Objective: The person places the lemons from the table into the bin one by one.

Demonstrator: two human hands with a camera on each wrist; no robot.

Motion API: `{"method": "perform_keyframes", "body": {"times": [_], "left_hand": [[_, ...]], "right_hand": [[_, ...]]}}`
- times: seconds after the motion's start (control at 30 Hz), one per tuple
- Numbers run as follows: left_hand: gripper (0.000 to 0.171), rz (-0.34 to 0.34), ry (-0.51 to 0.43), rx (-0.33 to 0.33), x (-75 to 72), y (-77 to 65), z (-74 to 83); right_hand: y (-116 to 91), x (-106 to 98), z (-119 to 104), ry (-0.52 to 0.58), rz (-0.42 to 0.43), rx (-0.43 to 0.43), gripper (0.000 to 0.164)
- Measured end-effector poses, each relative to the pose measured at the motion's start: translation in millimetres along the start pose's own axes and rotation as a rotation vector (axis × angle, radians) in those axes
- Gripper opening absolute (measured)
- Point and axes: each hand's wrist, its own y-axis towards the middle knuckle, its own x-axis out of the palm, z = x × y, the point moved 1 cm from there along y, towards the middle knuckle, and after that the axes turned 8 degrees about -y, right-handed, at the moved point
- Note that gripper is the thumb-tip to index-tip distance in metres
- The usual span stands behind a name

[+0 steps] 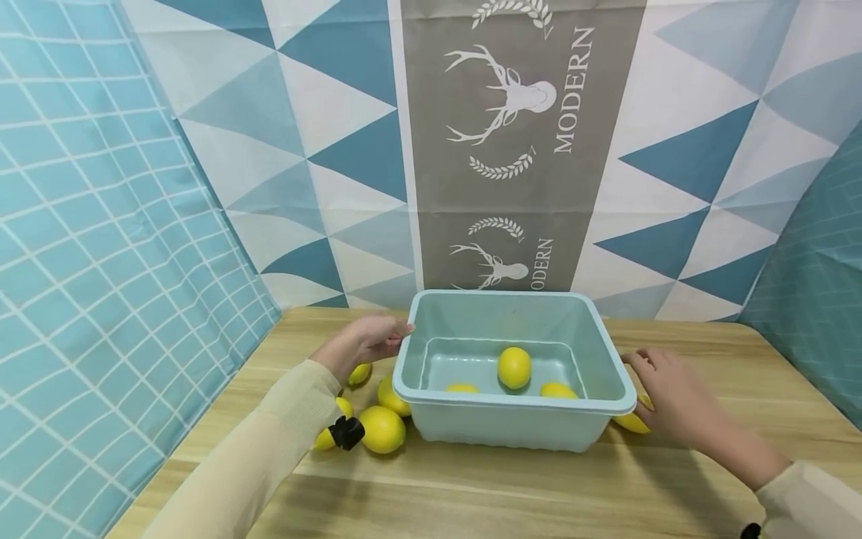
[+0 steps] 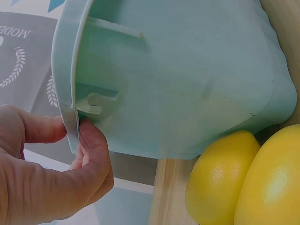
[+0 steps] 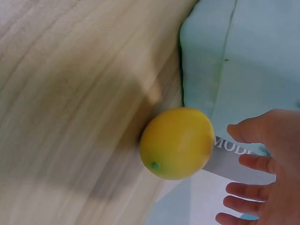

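A pale blue-green plastic basin stands on the table with three yellow lemons visible inside, one lemon whole and two partly hidden by the front rim. My left hand pinches the basin's left rim between thumb and fingers, as the left wrist view shows up close. At the basin's right side, my right hand hovers with fingers spread and nothing held. Just beyond its fingers a lemon lies on the table beside the basin wall.
Several lemons lie left of the basin, including a large lemon near its front left corner; my left forearm partly covers some. The wood-grain table ends at a patterned backdrop. A blue tiled-print sheet borders the left side.
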Motion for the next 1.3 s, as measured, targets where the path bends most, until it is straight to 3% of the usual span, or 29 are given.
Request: {"method": "perform_keyframes", "body": {"times": [0.23,0.73,1.0,1.3], "left_hand": [[0.029,0.003,0.001,-0.004,-0.1,-1.4,-0.5],[0.01,-0.026,0.005,0.013,-1.3,-1.2,0.4],[0.028,0.015,-0.028,-0.015,1.2,0.1,0.0],[0.023,0.035,-0.031,-0.003,-0.7,-0.2,-0.4]], "right_hand": [[-5,6,-4,0.042,-0.052,-0.019,0.053],[-6,19,-5,0.197,-0.136,-0.011,0.043],[-8,26,-2,0.232,-0.188,-0.023,0.043],[-6,27,-1,0.245,-0.193,-0.051,0.037]]}}
